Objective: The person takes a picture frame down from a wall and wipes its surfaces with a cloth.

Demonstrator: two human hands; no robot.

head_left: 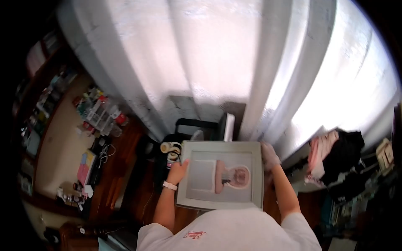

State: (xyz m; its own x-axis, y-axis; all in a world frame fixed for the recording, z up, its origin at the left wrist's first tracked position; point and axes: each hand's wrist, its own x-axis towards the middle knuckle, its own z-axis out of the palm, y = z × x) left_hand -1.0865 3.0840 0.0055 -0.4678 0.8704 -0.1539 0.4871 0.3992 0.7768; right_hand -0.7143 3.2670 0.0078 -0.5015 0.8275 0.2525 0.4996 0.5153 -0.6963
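A large flat rectangular box or frame (pixel 222 205) with a pale border and a picture on its face is held level in front of my body. My left hand (pixel 179 170), with a pale band at the wrist, grips its left edge with the thumb on top. Around its upper right edge is my right hand (pixel 270 155), which looks covered by a thin whitish glove; its fingers are partly hidden by the edge. Just beyond the frame's left corner lie rolls of tape (pixel 166 147).
Light curtains (pixel 209 50) hang ahead. A wooden desk (pixel 119 167) on the left holds bottles (pixel 119 117), a white cable (pixel 106 152) and small items. Behind the frame stands a white-edged object (pixel 229 126). Pink and black clothes (pixel 341 159) are piled at the right.
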